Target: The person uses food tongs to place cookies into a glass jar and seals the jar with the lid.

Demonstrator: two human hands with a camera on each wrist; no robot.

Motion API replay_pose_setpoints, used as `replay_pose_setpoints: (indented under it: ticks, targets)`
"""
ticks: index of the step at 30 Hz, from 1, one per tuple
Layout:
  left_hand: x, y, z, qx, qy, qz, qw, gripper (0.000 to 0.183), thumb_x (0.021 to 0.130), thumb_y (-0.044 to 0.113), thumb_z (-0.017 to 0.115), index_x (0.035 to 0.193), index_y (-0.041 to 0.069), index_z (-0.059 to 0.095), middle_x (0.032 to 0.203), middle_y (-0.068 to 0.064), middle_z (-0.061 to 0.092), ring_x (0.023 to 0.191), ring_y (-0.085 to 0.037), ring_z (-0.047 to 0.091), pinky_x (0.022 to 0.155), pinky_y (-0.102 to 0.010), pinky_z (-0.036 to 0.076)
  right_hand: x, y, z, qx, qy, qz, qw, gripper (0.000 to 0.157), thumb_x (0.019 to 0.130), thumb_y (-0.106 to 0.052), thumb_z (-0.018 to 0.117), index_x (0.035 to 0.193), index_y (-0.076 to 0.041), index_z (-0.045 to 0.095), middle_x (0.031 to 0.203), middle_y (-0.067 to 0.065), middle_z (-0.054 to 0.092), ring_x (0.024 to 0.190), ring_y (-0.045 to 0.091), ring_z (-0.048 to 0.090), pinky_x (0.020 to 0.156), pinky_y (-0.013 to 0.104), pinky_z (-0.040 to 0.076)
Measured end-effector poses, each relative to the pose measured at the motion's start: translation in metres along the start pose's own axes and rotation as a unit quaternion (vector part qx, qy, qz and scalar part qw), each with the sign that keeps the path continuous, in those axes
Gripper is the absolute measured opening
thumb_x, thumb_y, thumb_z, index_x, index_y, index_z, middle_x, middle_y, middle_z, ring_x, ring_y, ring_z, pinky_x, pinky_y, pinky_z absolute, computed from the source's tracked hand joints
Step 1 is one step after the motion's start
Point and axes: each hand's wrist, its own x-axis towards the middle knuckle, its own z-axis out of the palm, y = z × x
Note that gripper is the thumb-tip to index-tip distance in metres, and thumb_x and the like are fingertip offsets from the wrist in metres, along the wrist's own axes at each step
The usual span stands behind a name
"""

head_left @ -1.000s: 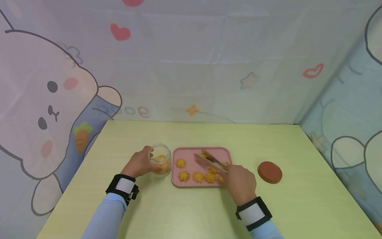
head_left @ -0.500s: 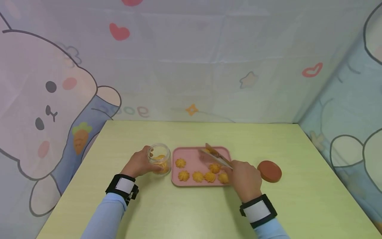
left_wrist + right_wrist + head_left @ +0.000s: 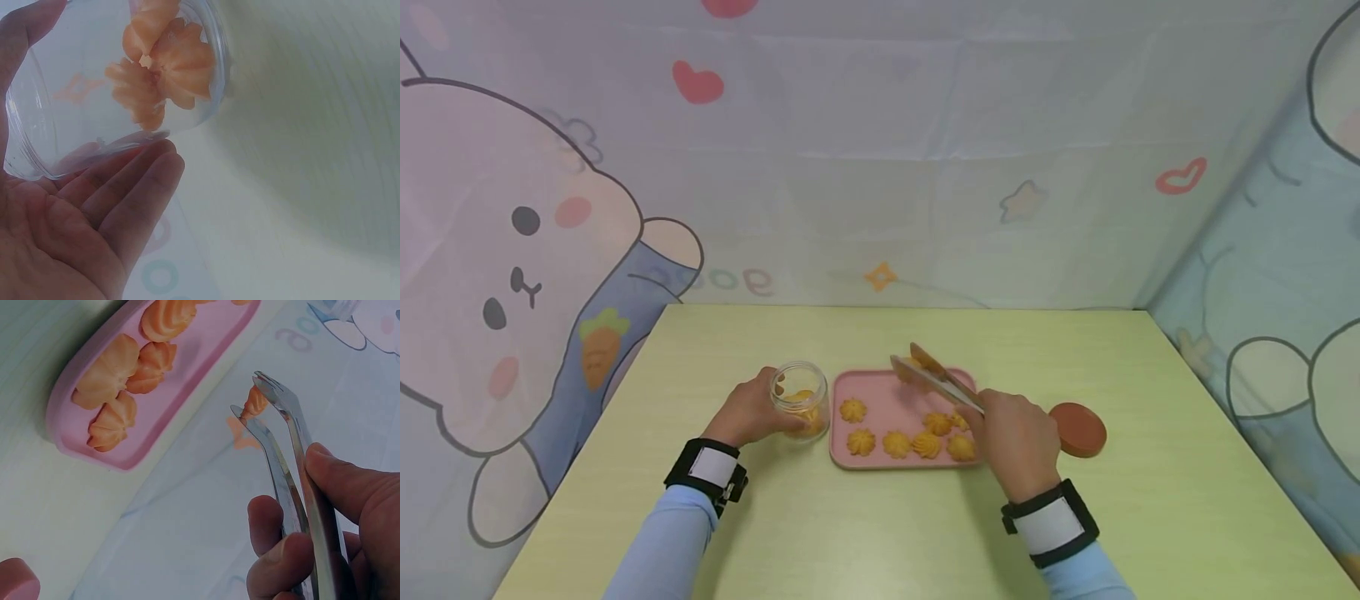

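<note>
My left hand (image 3: pixel 758 410) grips a clear glass jar (image 3: pixel 56 94) standing left of the tray, thumb on one side and fingers on the other. Inside the jar lie several piped cookies (image 3: pixel 181 62), golden and ridged. My right hand (image 3: pixel 1017 442) holds metal tongs (image 3: pixel 300 462), thumb on one arm and fingers round the other. Between the tong tips a single cookie (image 3: pixel 255 402) is pinched, raised over the back of the pink tray (image 3: pixel 880 392). More cookies (image 3: pixel 927 445) lie on the tray, mostly along its front side.
A reddish-brown round lid (image 3: pixel 1077 430) lies on the table right of the tray, close to my right hand. The pale yellow table (image 3: pixel 880 533) ends at the back against a printed cloth (image 3: pixel 850 167).
The tongs have closed on a cookie at the tray's back right and lifted it. My right hand has shifted right and slightly away from me. The left hand stays on the jar.
</note>
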Motion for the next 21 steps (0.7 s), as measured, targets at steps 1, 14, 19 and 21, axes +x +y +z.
replay_pose_setpoints:
  ticks: [1,14,19,21]
  targets:
    - [0.000,0.000,0.000,0.000,0.000,0.000,1.0000,0.087,0.063,0.038,0.084,0.127,-0.005,0.045,0.114,-0.023,0.063,0.093,-0.031,0.060,0.080,-0.046,0.051,0.001,-0.001,-0.001,0.000,0.003,-0.002,1.000,0.033,0.080,-0.038,0.073,0.071,-0.008,0.064,0.047,0.001,0.044,0.037,0.017,0.040,0.034,0.027,0.020]
    - [-0.001,0.001,0.000,-0.001,0.003,0.005,1.0000,0.084,0.064,0.036,0.084,0.126,-0.005,0.046,0.111,-0.022,0.064,0.092,-0.031,0.059,0.080,-0.047,0.051,0.007,-0.017,-0.014,-0.003,0.030,-0.020,0.999,0.033,0.080,-0.039,0.074,0.075,-0.006,0.069,0.046,0.000,0.040,0.036,0.015,0.036,0.035,0.025,0.016]
    - [-0.003,0.002,-0.001,0.000,0.005,0.011,0.9999,0.083,0.063,0.035,0.085,0.125,-0.006,0.047,0.109,-0.021,0.064,0.091,-0.030,0.059,0.080,-0.047,0.051,0.010,-0.026,-0.019,0.003,0.037,-0.028,0.999,0.035,0.079,-0.040,0.075,0.094,-0.008,0.077,0.044,-0.001,0.038,0.034,0.014,0.033,0.034,0.024,0.016]
    - [-0.003,0.002,-0.001,0.000,0.005,0.012,0.9999,0.083,0.063,0.036,0.085,0.124,-0.006,0.047,0.109,-0.022,0.064,0.091,-0.030,0.059,0.080,-0.047,0.051,0.011,-0.029,-0.021,0.007,0.040,-0.033,0.999,0.038,0.079,-0.040,0.075,0.101,-0.010,0.077,0.043,-0.003,0.036,0.033,0.013,0.031,0.033,0.024,0.015]
